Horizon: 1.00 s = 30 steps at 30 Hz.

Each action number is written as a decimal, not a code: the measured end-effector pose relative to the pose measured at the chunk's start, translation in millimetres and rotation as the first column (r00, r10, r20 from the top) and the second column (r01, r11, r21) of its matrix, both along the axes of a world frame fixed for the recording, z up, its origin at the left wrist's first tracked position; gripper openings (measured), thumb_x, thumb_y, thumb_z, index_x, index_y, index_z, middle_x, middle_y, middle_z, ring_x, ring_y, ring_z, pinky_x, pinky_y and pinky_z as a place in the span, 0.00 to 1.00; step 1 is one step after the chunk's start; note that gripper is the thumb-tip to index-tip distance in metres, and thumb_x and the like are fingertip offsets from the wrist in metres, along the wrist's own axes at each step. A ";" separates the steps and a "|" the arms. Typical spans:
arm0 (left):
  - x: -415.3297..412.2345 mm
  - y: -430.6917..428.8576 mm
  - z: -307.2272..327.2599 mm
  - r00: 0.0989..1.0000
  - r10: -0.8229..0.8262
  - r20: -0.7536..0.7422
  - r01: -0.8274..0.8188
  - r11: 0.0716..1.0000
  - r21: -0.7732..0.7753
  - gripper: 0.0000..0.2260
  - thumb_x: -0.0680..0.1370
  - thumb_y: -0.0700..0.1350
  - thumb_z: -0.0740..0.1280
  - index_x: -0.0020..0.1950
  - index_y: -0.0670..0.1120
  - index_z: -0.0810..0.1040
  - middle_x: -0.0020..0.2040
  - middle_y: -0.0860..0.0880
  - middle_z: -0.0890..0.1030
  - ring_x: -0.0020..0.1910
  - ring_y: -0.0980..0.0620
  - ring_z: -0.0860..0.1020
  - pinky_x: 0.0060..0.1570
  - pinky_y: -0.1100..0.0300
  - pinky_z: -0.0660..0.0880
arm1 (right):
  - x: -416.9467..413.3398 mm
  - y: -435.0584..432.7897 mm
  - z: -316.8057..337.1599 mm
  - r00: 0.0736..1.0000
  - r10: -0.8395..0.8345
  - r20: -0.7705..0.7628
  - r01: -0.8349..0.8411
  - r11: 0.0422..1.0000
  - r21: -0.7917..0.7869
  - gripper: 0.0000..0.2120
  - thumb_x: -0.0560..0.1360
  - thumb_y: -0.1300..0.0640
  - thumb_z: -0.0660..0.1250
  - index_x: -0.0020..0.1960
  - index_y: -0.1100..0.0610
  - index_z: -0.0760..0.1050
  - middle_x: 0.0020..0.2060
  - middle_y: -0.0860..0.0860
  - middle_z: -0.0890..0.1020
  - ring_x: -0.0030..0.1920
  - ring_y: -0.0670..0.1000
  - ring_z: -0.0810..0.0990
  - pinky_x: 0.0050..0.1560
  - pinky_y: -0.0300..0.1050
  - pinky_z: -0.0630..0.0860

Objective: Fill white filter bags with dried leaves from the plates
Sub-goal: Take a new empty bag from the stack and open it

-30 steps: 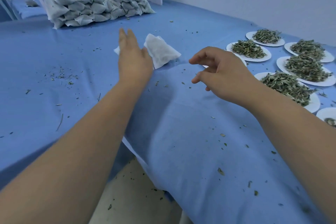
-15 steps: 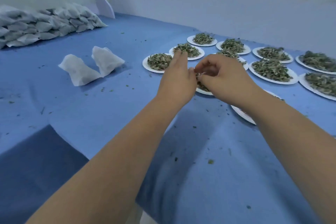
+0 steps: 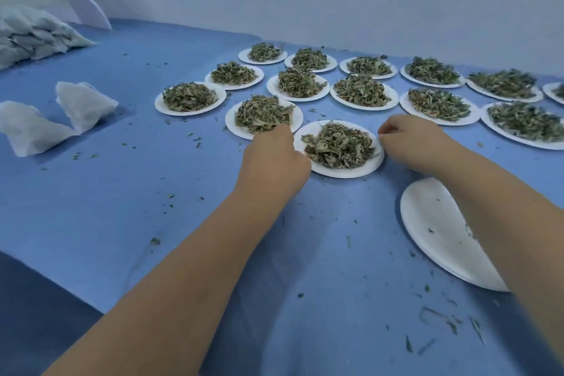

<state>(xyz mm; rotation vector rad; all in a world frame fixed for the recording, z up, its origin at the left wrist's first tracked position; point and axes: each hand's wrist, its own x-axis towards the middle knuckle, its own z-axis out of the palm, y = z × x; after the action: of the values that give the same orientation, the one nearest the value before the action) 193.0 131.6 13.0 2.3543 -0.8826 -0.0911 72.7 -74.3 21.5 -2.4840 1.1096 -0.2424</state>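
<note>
Both hands have parted since half a second ago, when they met over this heap. Now they sit on opposite sides of one round white paper plate (image 3: 341,173) piled with dried green-brown leaves (image 3: 338,146).

My left hand (image 3: 274,159) is against the plate's left rim. Its fingers are tucked behind the back of the hand, so I cannot tell whether it grasps anything. My right hand (image 3: 409,143) has its fingers curled at the right rim, and I cannot tell whether they pinch it.

Two limp white filter bags (image 3: 82,104) lie just beside each other on the blue cloth-covered table (image 3: 152,192), well to the left of the plate. A stack of filled white bags (image 3: 33,36) sits at the far left edge.

Rows of other leaf-heaped white plates (image 3: 299,82) stand beyond the hands. An empty white paper plate (image 3: 433,229) lies near me, partly under my right forearm. Loose leaf crumbs (image 3: 448,320) dot the cloth.
</note>
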 end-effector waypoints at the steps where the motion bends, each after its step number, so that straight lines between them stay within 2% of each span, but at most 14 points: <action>1: 0.3 -1.8 -0.7 0.999 0.003 -0.037 -0.003 1.000 -0.005 0.12 0.75 0.40 0.60 0.57 0.44 0.74 0.50 0.47 0.78 0.45 0.48 0.75 0.42 0.52 0.75 | 0.8 -0.1 -2.0 1.000 -0.003 0.020 0.003 0.999 0.038 0.09 0.79 0.58 0.59 0.55 0.52 0.76 0.53 0.51 0.79 0.45 0.52 0.76 0.40 0.46 0.72; 4: 0.6 -8.4 1.1 0.983 -0.016 -0.181 0.005 0.998 -0.066 0.18 0.74 0.40 0.60 0.64 0.47 0.73 0.54 0.49 0.77 0.43 0.55 0.73 0.36 0.60 0.71 | 1.0 1.5 -1.7 0.992 -0.043 0.122 0.023 0.986 0.165 0.14 0.79 0.58 0.58 0.60 0.48 0.75 0.51 0.50 0.77 0.38 0.48 0.73 0.32 0.43 0.66; 6: -2.0 -10.6 2.9 0.971 -0.015 -0.238 -0.016 0.992 -0.126 0.19 0.74 0.41 0.59 0.64 0.48 0.73 0.50 0.50 0.77 0.40 0.56 0.74 0.32 0.60 0.69 | -1.4 2.7 0.2 0.988 -0.052 0.142 0.021 0.978 0.206 0.16 0.79 0.59 0.59 0.63 0.48 0.75 0.45 0.49 0.76 0.34 0.48 0.72 0.30 0.42 0.65; 8: -6.6 -11.4 4.7 0.960 -0.021 -0.278 -0.031 0.983 -0.180 0.18 0.72 0.42 0.58 0.61 0.50 0.74 0.46 0.51 0.77 0.37 0.54 0.76 0.30 0.59 0.69 | -9.1 4.8 5.4 0.984 -0.066 0.165 0.031 0.978 0.207 0.14 0.80 0.58 0.59 0.63 0.47 0.75 0.43 0.49 0.75 0.32 0.50 0.73 0.29 0.41 0.67; 10: -12.9 -12.1 7.6 0.946 -0.050 -0.319 -0.023 0.975 -0.221 0.18 0.68 0.45 0.58 0.57 0.51 0.74 0.46 0.49 0.79 0.35 0.51 0.78 0.30 0.59 0.71 | -23.8 7.0 11.7 0.976 -0.085 0.199 0.048 0.982 0.184 0.13 0.79 0.58 0.60 0.61 0.46 0.76 0.49 0.51 0.78 0.35 0.51 0.78 0.31 0.43 0.70; 12: -19.7 -14.5 10.9 0.939 -0.075 -0.336 -0.016 0.966 -0.260 0.15 0.69 0.44 0.60 0.54 0.53 0.74 0.45 0.48 0.80 0.33 0.50 0.80 0.27 0.57 0.74 | -45.7 7.7 18.3 0.962 -0.119 0.246 0.079 0.983 0.163 0.13 0.79 0.57 0.61 0.58 0.45 0.77 0.53 0.52 0.80 0.43 0.52 0.82 0.36 0.44 0.74; 14: -29.4 -18.7 13.3 0.942 -0.102 -0.319 0.000 0.952 -0.305 0.11 0.72 0.42 0.63 0.50 0.54 0.74 0.45 0.49 0.82 0.33 0.51 0.82 0.29 0.54 0.79 | -73.3 9.7 25.3 0.948 -0.156 0.277 0.123 0.984 0.132 0.12 0.78 0.55 0.63 0.57 0.42 0.78 0.49 0.50 0.82 0.43 0.52 0.82 0.36 0.44 0.73; 17: -49.2 -24.8 14.2 0.943 -0.169 -0.285 0.069 0.942 -0.330 0.10 0.71 0.41 0.63 0.47 0.56 0.74 0.45 0.51 0.83 0.36 0.53 0.83 0.34 0.52 0.82 | -115.8 16.3 30.8 0.916 -0.228 0.329 0.201 0.973 0.115 0.10 0.77 0.53 0.66 0.54 0.40 0.79 0.42 0.45 0.83 0.42 0.49 0.83 0.35 0.43 0.73; 19: -63.3 -27.6 11.3 0.937 -0.224 -0.268 0.127 0.933 -0.336 0.11 0.71 0.41 0.62 0.47 0.56 0.74 0.44 0.53 0.83 0.33 0.58 0.81 0.26 0.58 0.78 | -142.4 23.3 29.4 0.897 -0.286 0.337 0.258 0.958 0.127 0.09 0.76 0.51 0.67 0.54 0.39 0.79 0.37 0.42 0.84 0.39 0.44 0.81 0.34 0.42 0.72; 21: -75.7 -29.7 6.1 0.935 -0.269 -0.231 0.183 0.924 -0.335 0.10 0.73 0.41 0.63 0.48 0.55 0.74 0.39 0.56 0.82 0.31 0.62 0.78 0.20 0.65 0.71 | -164.5 31.8 26.3 0.890 -0.320 0.324 0.294 0.947 0.128 0.10 0.76 0.51 0.67 0.55 0.39 0.78 0.33 0.38 0.84 0.35 0.45 0.79 0.33 0.43 0.71; 24: -88.7 -31.4 -2.0 0.938 -0.299 -0.175 0.232 0.917 -0.326 0.10 0.72 0.41 0.62 0.49 0.55 0.75 0.38 0.62 0.80 0.35 0.66 0.76 0.20 0.70 0.67 | -186.4 44.5 23.3 0.889 -0.332 0.315 0.330 0.942 0.064 0.11 0.76 0.54 0.66 0.55 0.41 0.79 0.32 0.36 0.84 0.37 0.47 0.82 0.34 0.43 0.72; 26: -93.0 -33.3 -7.8 0.942 -0.310 -0.128 0.258 0.914 -0.312 0.10 0.72 0.41 0.62 0.48 0.55 0.76 0.34 0.58 0.80 0.37 0.68 0.76 0.23 0.73 0.68 | -195.5 49.4 19.9 0.896 -0.338 0.289 0.344 0.939 0.033 0.11 0.76 0.55 0.65 0.54 0.42 0.79 0.34 0.37 0.84 0.40 0.47 0.84 0.36 0.42 0.75; 28: -94.2 -33.1 -13.3 0.943 -0.318 -0.101 0.278 0.916 -0.289 0.10 0.72 0.41 0.62 0.47 0.55 0.75 0.33 0.58 0.80 0.38 0.70 0.75 0.25 0.75 0.67 | -201.4 51.1 12.6 0.908 -0.331 0.258 0.343 0.939 -0.001 0.10 0.75 0.55 0.64 0.52 0.43 0.79 0.34 0.39 0.85 0.41 0.47 0.85 0.40 0.46 0.79; 30: -94.0 -33.5 -17.0 0.940 -0.331 -0.082 0.299 0.915 -0.269 0.10 0.73 0.41 0.62 0.47 0.56 0.75 0.35 0.64 0.80 0.39 0.70 0.75 0.28 0.78 0.67 | -204.5 49.2 6.7 0.912 -0.328 0.247 0.343 0.939 -0.018 0.08 0.75 0.54 0.64 0.49 0.44 0.79 0.34 0.40 0.85 0.40 0.48 0.84 0.42 0.50 0.82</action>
<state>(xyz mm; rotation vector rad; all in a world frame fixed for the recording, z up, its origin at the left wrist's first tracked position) 99.0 98.1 -4.0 1.9323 -1.1343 -0.2424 -131.8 -25.1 28.3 -2.2238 1.4333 -0.6681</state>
